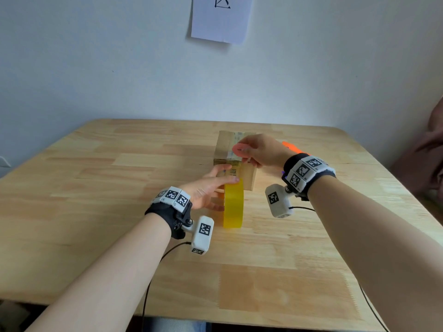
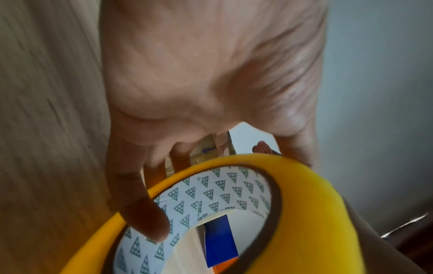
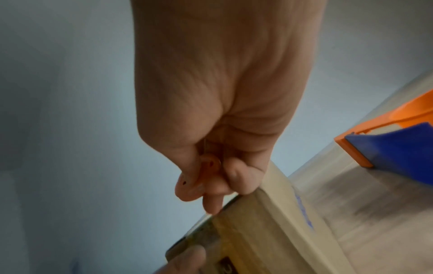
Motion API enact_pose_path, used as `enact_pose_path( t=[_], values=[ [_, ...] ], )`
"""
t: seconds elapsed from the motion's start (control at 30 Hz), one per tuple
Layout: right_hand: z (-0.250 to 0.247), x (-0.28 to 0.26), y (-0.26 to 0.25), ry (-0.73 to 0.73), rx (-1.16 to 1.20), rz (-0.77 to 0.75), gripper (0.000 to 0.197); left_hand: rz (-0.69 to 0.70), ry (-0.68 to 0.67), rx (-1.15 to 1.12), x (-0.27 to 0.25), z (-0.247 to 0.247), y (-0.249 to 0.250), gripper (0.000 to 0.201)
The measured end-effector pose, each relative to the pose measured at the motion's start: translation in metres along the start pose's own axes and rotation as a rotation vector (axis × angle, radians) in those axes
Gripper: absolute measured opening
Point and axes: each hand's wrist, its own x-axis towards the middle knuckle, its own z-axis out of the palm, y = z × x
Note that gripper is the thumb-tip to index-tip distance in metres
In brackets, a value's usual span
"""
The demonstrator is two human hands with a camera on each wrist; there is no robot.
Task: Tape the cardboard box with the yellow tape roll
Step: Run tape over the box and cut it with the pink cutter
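Observation:
The cardboard box [image 1: 248, 174] sits mid-table, with a clear tape strip along its top and front. Just in front of it the yellow tape roll [image 1: 233, 207] stands on edge. My left hand [image 1: 226, 194] grips the roll, thumb inside the patterned core [image 2: 211, 194] and fingers over the top rim, their tips reaching the box front. My right hand [image 1: 244, 152] hovers over the box's near top edge and pinches a small pink tool [image 1: 239, 149]. In the right wrist view the pink tool [image 3: 187, 183] sits between curled fingers above the box [image 3: 257, 231] edge.
An orange and blue object [image 1: 290, 146] lies on the wooden table [image 1: 119, 188] behind my right wrist, right of the box. A paper sheet [image 1: 220, 17] hangs on the wall. Cables trail from both wrist cameras over the table's near edge.

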Motion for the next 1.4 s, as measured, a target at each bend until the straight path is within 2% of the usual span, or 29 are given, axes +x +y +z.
enact_pose_path(
  t=[0.1,0.2,0.4,0.73,0.87,1.03,1.13,1.27,1.4],
  values=[
    [-0.001,-0.006,-0.001,0.001,-0.190,-0.042,0.017,-0.002,-0.013,0.011,-0.003,0.000,0.001,0.075],
    [0.000,-0.011,0.001,0.019,-0.319,-0.099,0.018,-0.004,-0.036,0.032,-0.007,-0.001,0.002,0.084],
    [0.005,-0.013,0.003,-0.028,-0.339,-0.212,0.017,0.004,-0.053,0.050,-0.009,-0.001,0.001,0.090],
    [0.016,-0.014,-0.010,-0.140,-0.457,-0.229,0.013,0.005,-0.046,0.061,-0.008,-0.002,0.000,0.088],
    [0.017,-0.014,-0.015,-0.186,-0.497,-0.228,0.023,0.001,-0.049,0.060,-0.008,-0.001,0.001,0.093],
    [0.015,-0.012,-0.019,-0.237,-0.512,-0.210,0.013,-0.012,-0.045,0.044,-0.006,-0.002,0.001,0.090],
    [0.016,-0.009,-0.019,-0.262,-0.545,-0.194,0.016,-0.015,-0.041,0.041,-0.005,-0.002,0.002,0.085],
    [0.018,-0.006,-0.018,-0.268,-0.563,-0.183,0.020,-0.015,-0.039,0.029,-0.005,-0.003,0.001,0.088],
    [0.015,-0.005,-0.017,-0.289,-0.544,-0.170,0.014,-0.018,-0.037,0.032,-0.005,-0.001,0.002,0.089]
  ],
)
